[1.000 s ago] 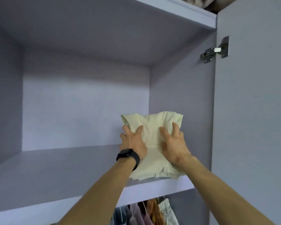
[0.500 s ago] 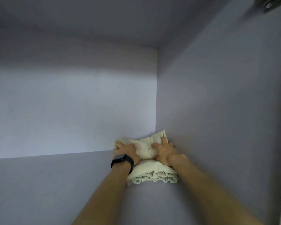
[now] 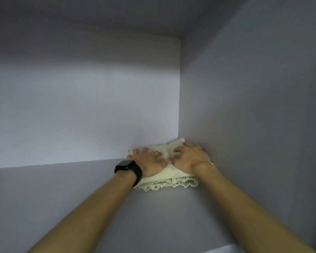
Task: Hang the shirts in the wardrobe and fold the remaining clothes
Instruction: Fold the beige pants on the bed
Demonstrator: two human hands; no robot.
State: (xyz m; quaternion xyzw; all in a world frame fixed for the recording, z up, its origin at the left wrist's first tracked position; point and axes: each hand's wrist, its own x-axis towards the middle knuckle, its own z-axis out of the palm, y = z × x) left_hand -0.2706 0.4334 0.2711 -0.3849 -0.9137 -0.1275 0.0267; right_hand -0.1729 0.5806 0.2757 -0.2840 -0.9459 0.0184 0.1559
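Folded cream garment [image 3: 169, 182]: 5 o'clock in view, in the shelf's [image 3: 62, 198] back right corner. Step, judged: stowing; next, lift hands clear without dragging cloth. Left hand [image 3: 148, 161], 10 o'clock on it, presses flat; right hand [image 3: 188, 157], 1 o'clock, presses with arched fingers; neither grasps. Arms outstretched.

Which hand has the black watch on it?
The left hand: the black watch wraps its wrist. The right hand, nearer the side wall, wears none.

One folded garment [image 3: 169, 183], two hands [image 3: 148, 161] [image 3: 188, 157], one watch [image 3: 128, 166].
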